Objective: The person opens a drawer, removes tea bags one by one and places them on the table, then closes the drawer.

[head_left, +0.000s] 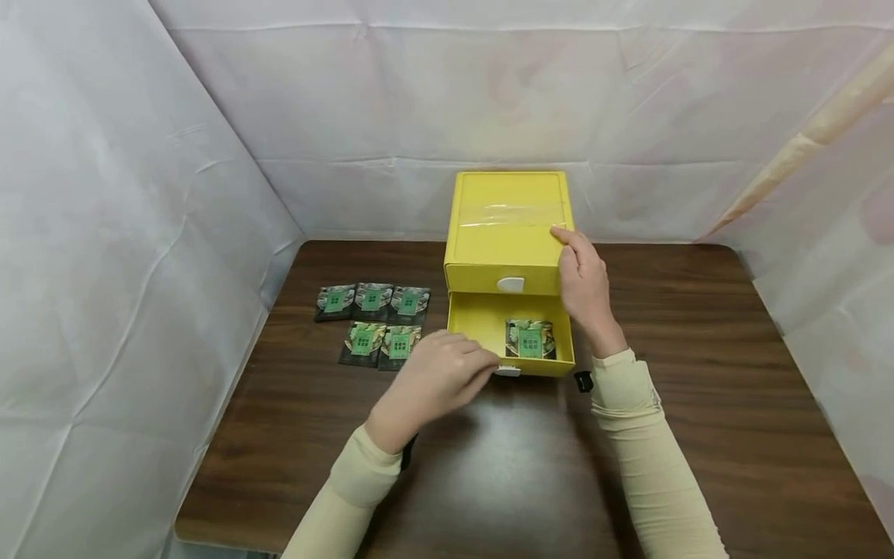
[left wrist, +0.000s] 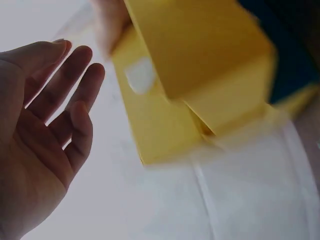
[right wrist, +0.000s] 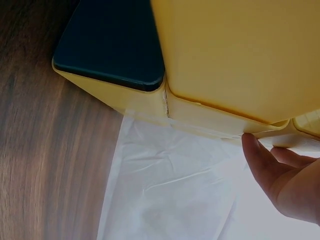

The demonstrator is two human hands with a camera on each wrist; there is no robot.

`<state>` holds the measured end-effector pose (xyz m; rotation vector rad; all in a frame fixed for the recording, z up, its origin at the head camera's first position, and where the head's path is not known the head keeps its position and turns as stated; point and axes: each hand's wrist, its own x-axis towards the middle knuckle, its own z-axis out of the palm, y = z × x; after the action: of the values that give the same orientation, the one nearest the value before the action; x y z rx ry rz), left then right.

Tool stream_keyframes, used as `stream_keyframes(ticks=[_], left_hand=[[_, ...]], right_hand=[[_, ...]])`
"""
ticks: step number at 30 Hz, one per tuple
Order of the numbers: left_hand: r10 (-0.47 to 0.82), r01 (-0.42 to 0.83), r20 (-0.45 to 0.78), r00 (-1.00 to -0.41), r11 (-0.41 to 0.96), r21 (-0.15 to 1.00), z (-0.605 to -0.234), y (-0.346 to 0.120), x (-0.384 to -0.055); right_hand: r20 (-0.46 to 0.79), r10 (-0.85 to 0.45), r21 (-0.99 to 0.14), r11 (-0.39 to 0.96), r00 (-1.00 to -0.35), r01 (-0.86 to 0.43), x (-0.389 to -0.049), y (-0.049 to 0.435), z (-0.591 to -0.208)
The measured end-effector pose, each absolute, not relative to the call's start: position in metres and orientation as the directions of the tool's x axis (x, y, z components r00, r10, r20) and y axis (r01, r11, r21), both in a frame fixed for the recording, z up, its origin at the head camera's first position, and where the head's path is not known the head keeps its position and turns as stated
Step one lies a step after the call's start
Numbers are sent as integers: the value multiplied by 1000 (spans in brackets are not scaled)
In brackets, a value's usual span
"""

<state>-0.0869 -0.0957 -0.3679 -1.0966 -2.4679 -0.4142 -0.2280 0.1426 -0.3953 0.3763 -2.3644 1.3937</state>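
Observation:
A yellow two-drawer box (head_left: 513, 225) stands at the back of the table, its lower drawer (head_left: 478, 318) pulled out and its upper one closed. Inside the lower drawer is a dark sachet with a green label (head_left: 531, 339). My left hand (head_left: 443, 373) is by that drawer's white tab (head_left: 508, 372); its fingers bend loosely, and in the left wrist view the hand (left wrist: 50, 120) appears apart from the box. My right hand (head_left: 587, 283) rests against the box's right side, one finger reaching the top. Seen from the right wrist, its fingertips (right wrist: 250, 142) touch the box edge.
Left of the box lie several dark sachets in two rows, a back row (head_left: 373, 299) and a front row (head_left: 365, 341). The wooden table (head_left: 705, 373) meets white cloth walls (head_left: 489, 93) behind and at both sides. A dark panel (right wrist: 112, 45) shows within the yellow rim.

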Motion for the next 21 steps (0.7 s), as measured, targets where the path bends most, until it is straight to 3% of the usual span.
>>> stream_keyframes(ticks=[5, 13, 21], left_hand=[[718, 771, 345, -605, 636, 28, -353, -55, -107], [656, 650, -125, -745, 755, 86, -349, -14, -151], [631, 645, -335, -700, 760, 83, -364, 0, -185]], right_hand=[[448, -43, -780, 470, -893, -414, -227, 142, -397], [451, -56, -781, 458, -891, -424, -229, 141, -394], [436, -51, -781, 475, -899, -405, -229, 145, -395]])
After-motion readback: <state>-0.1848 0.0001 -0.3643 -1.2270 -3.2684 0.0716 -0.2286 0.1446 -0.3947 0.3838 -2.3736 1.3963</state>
